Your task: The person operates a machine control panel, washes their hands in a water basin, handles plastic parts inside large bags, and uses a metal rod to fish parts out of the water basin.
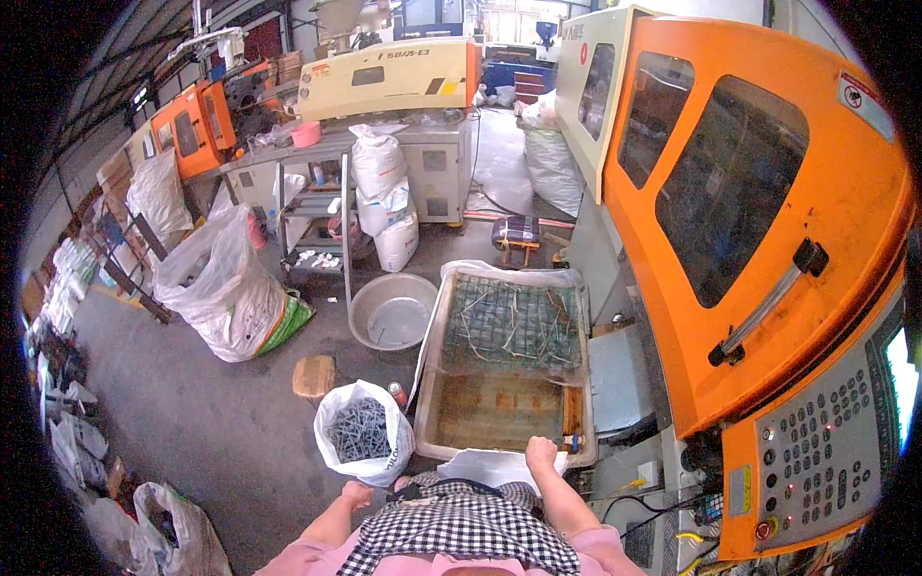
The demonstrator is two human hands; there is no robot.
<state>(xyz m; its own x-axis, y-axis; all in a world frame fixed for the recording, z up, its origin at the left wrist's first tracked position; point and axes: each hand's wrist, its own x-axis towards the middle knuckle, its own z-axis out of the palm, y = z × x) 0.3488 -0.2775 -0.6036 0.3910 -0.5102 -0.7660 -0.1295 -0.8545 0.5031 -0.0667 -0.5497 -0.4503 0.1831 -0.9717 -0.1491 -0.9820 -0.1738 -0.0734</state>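
"Left hand, quick?"
"My left hand (357, 494) is low, near the near side of the white bag (396, 459) of grey pieces (360, 429). Fingers look curled; can't tell how tightly, or if they grip anything."

"Right?"
"My right hand (541, 453) is at the near edge of the rectangular tub (430, 403), toward its right corner. Fingers folded into a fist, nothing visible in it. Touching the rim? Can't tell from my view."

"Tub contents?"
"Far half: dark green mesh (509, 317), thin pale strips across it. Near half: brownish, looks like shallow liquid. Wooden piece (572, 413) along the right wall, near end. White sheet (490, 465) at the near rim, in front of my checked apron (451, 528)."

"Where's the bag?"
"On the floor, left of the tub, open top, grey pieces heaped inside. Small can (397, 392) between bag and tub. Round basin (392, 312) beyond the bag, beside the tub's left side. Flat brown piece (314, 376) on the floor, left of the basin."

"Right side?"
"Orange machine (778, 58), windowed door, bar handle (768, 307), button panel (816, 461) below. Big white sack (226, 288) on the floor, far left."
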